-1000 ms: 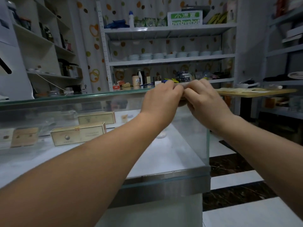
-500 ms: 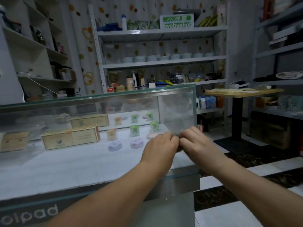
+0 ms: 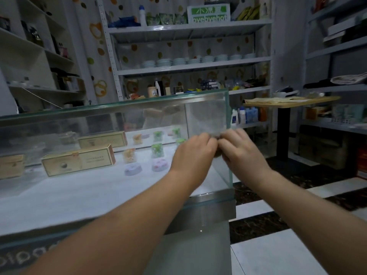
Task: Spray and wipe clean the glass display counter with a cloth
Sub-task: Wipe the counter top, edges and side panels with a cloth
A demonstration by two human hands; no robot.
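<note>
The glass display counter (image 3: 119, 108) runs across the left and middle, and its right front corner edge (image 3: 230, 171) stands upright. My left hand (image 3: 193, 153) and my right hand (image 3: 241, 151) meet fingertip to fingertip against the front glass near that corner, at mid height. A small dark bit of cloth (image 3: 217, 154) shows between the curled fingers; the rest of it is hidden by the hands. The end pane (image 3: 206, 118) above the hands looks hazy and smeared. No spray bottle is in my hands.
Inside the case lie wooden boxes (image 3: 79, 162) and small soaps (image 3: 133, 169). A grey shelf unit (image 3: 190, 65) with bowls stands behind. To the right stand a wooden table (image 3: 292, 101) on a black post and more shelves. Dark and white floor tiles (image 3: 264, 223) lie at the lower right.
Both hands, still pressed together, have slid down the front glass from the top edge to mid height. The view has tilted down and now shows more of the case's inside.
</note>
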